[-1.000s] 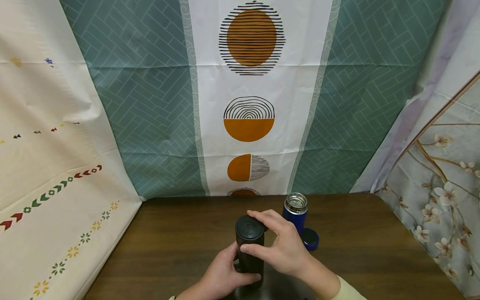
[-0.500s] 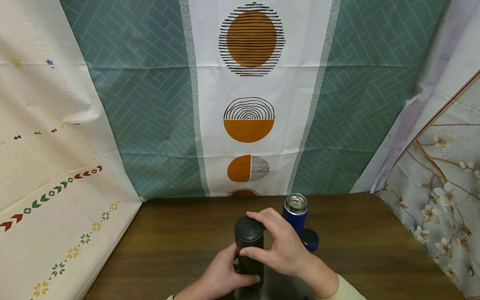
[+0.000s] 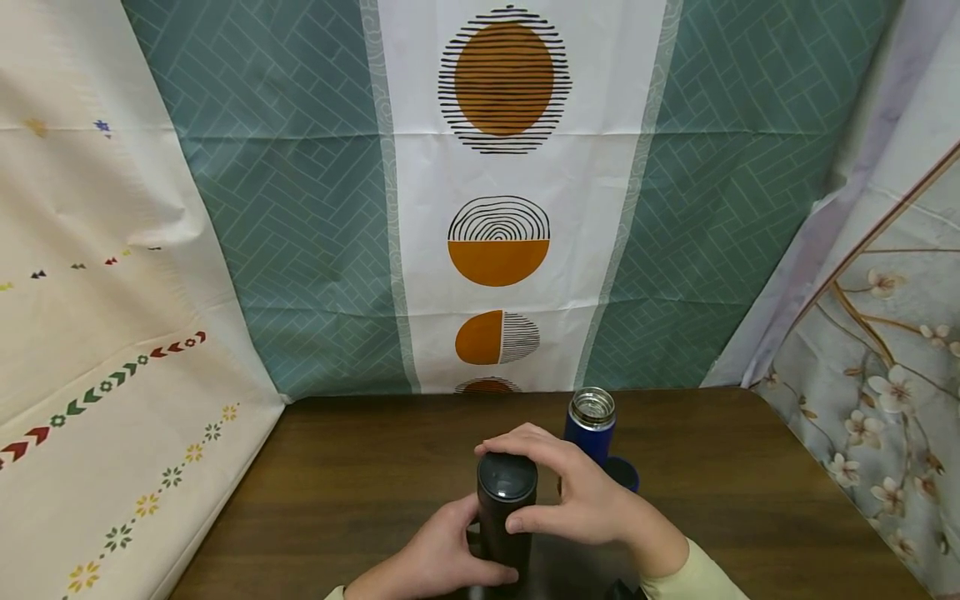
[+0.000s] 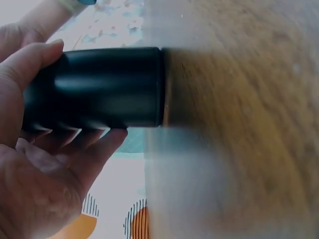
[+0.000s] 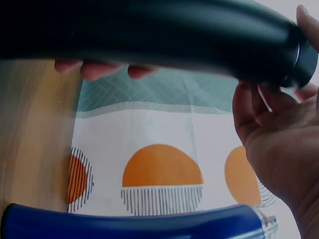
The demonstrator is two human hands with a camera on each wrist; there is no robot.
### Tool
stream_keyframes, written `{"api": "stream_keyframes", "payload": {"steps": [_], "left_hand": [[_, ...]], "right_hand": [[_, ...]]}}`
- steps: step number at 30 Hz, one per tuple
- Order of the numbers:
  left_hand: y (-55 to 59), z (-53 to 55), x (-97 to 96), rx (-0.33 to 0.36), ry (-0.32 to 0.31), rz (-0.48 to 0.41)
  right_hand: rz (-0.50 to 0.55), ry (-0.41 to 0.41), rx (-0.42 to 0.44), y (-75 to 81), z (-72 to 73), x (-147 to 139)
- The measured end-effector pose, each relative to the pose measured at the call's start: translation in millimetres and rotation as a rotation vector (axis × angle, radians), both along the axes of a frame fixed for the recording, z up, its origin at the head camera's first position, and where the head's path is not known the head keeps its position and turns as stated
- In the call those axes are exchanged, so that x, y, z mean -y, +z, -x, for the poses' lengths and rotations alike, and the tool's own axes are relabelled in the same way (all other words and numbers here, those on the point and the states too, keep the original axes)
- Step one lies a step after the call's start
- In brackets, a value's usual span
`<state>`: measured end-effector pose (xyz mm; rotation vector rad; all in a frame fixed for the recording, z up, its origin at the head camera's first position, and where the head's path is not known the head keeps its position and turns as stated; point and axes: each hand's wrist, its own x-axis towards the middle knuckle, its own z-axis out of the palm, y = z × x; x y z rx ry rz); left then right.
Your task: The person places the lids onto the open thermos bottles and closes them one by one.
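Black bottle (image 3: 498, 542) held upright at the desk (image 3: 360, 475) in a double grip

Begins at the far left with a cream cloth (image 3: 135, 317), printed with rows of small coloured flowers and arrow shapes and sloping down to the side of the desk. Next, behind the brown desk, a hanging cloth (image 3: 307, 217), green with brick-like lines at both sides, white down the middle, and marked there with a column of orange rounds and fine black lines.

Grips the black bottle low with the left hand (image 3: 438, 550), thumb across the near side and fingers round the far side, narrowed to the width of the body. Holds the black bottle near the front of the desk, about midway across, base right at the surface. Spans the top with the right hand (image 3: 588, 492), fingers over the far edge of the shiny lid (image 3: 507, 475), thumb on the near side just below. Cannot tell from the blurred right wrist view how tightly seated at the seam.

Just beyond the right hand, a blue bottle (image 3: 590, 433), upright and uncovered, with a steel rim. Beside its base, a dark cap (image 3: 622, 473) edged in blue, partly hidden by the right hand. Lower down, a pale yellow-green sleeve (image 3: 693, 575). At the far right, a pale cloth (image 3: 877, 400) with blossoming branches.
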<state>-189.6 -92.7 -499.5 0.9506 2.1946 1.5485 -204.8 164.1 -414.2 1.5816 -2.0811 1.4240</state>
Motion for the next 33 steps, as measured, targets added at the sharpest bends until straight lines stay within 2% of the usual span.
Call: {"api": "stream_keyframes", "payload": {"steps": [6, 15, 21, 28, 33], "left_hand": [[1.2, 1.8, 1.6, -0.029, -0.029, 0.015], [1.6, 3.6, 2.6, -0.012, -0.082, 0.000], [1.3, 3.5, 2.4, 0.004, -0.085, -0.003], [3.1, 1.4, -0.4, -0.020, -0.052, 0.004], [2.7, -1.2, -2.3, 0.000, -0.024, 0.003]], "right_hand": [[-0.013, 0.103, 0.006, -2.0, 6.3, -3], [-0.010, 0.146, 0.025, -4.7, 8.8, -4], [-0.012, 0.100, 0.052, -3.5, 4.3, -3], [0.017, 0.030, 0.096, -1.0, -0.7, -3], [0.023, -0.009, 0.105, -1.5, -2.1, -2]]}}
